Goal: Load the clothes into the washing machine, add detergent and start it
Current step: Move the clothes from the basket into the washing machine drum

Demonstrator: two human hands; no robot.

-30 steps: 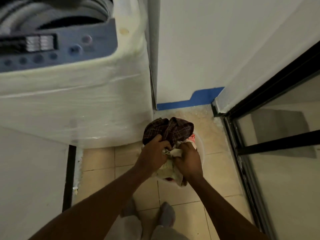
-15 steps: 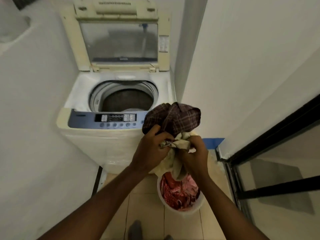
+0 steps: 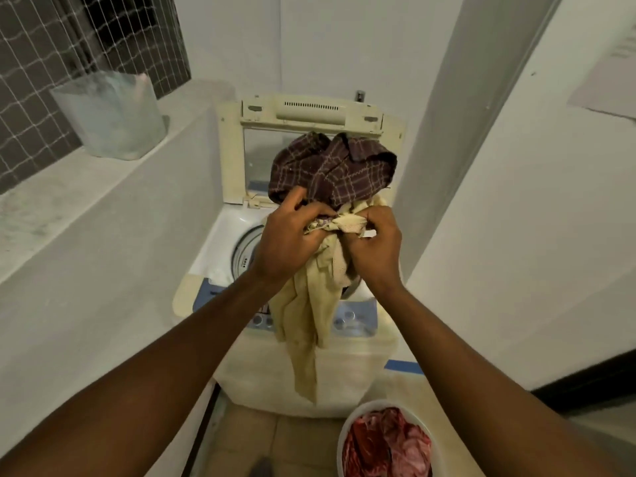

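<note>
Both arms out; left hand (image 3: 289,242) & right hand (image 3: 375,246) fingers clamped on clothes (image 3: 330,170) above washer (image 3: 309,366).

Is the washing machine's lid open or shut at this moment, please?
Open: the lid stands upright behind the drum opening, and both hands hold clothes above it.

I hold a dark checked cloth (image 3: 332,168) and a cream towel (image 3: 311,304) bunched together above the washing machine (image 3: 303,370). Its lid (image 3: 234,149) stands open. Red clothes (image 3: 387,445) lie in the white basket (image 3: 344,432) on the floor.
</note>
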